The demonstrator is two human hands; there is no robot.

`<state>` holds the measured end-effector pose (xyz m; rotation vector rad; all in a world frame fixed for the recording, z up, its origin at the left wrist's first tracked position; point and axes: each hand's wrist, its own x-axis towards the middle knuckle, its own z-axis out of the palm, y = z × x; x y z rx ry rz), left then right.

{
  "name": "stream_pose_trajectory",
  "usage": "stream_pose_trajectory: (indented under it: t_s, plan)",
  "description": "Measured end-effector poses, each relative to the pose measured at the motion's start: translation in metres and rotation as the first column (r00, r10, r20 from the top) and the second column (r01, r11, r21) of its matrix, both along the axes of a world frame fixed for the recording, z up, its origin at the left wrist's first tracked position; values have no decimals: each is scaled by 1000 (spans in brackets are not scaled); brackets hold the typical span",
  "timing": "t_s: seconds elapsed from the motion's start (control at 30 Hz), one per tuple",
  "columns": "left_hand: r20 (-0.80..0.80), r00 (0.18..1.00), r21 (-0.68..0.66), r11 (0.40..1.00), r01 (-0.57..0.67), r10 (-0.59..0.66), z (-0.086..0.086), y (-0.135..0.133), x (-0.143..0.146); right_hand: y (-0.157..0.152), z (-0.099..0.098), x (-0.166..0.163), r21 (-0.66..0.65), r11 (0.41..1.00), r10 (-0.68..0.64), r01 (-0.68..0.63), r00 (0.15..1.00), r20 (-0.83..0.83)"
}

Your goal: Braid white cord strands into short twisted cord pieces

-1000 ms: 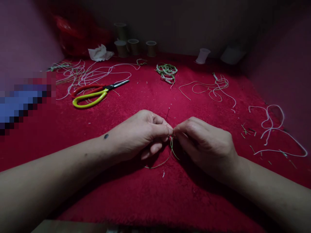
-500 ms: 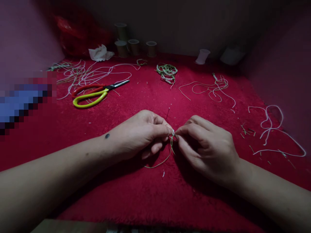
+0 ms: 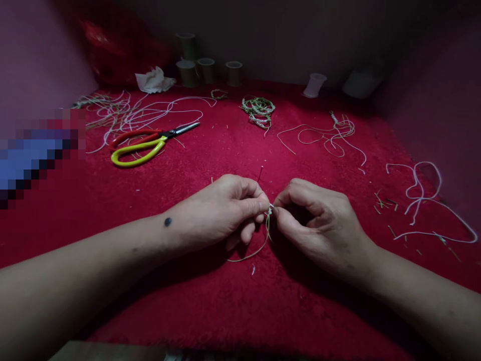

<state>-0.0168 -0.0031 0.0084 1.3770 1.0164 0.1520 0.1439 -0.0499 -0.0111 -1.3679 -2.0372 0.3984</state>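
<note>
Between my fingertips is a small knotted cord (image 3: 268,225), white and green at the knot, with thin green and tan ends hanging below. My left hand (image 3: 240,208) pinches the knot from the left with thumb and forefinger. From the right, my right hand (image 3: 315,220) pinches at the same knot, thumb and forefinger together; the exact strand in it is too small to make out. A pin (image 3: 261,173) stands in the red cloth (image 3: 210,311) just beyond my left fingers.
Scissors (image 3: 143,150) with red and yellow handles lie at left, beside tangled cords (image 3: 131,115). Thread spools (image 3: 234,73) stand at the back. A braided cord coil (image 3: 259,108) lies mid-back. Loose cords (image 3: 334,130) and trimmed scraps (image 3: 383,201) lie at right.
Both hands keep pinching the knotted cord. My left fingers have shifted slightly right and down, and the right hand's fingers have tightened in a little at the knot.
</note>
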Motion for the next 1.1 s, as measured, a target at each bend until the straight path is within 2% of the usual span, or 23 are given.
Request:
stream_pose_trajectory:
  t_s: [0.27, 0.4, 0.5, 0.6, 0.67, 0.9, 1.1]
  plan:
    - [-70, 995, 41, 997, 72, -69, 4, 3, 0, 2, 4, 4, -85, 996, -23, 21, 1000, -18]
    - [-121, 988, 105, 989, 104, -91, 5, 4, 0, 4, 6, 5, -154, 987, -47, 46, 999, -4]
    - [-168, 980, 237, 961, 145, -106, 4, 4, -1, 5, 8, 7, -180, 982, -51, 52, 999, 14]
    - [-199, 975, 423, 890, 173, -95, 3, 4, -2, 7, 10, 9, -183, 982, -42, 45, 999, 18]
    - [-198, 976, 471, 864, 179, -94, 3, 3, -2, 7, 10, 10, -175, 984, -44, 44, 999, 7]
    - [-148, 978, 444, 874, 198, -147, 0, 4, -3, 5, 9, 8, -146, 989, 1, -2, 1000, -9]
    - [-132, 977, 269, 943, 199, -168, 0, 4, -3, 5, 4, 9, -135, 990, 49, -47, 999, 9]
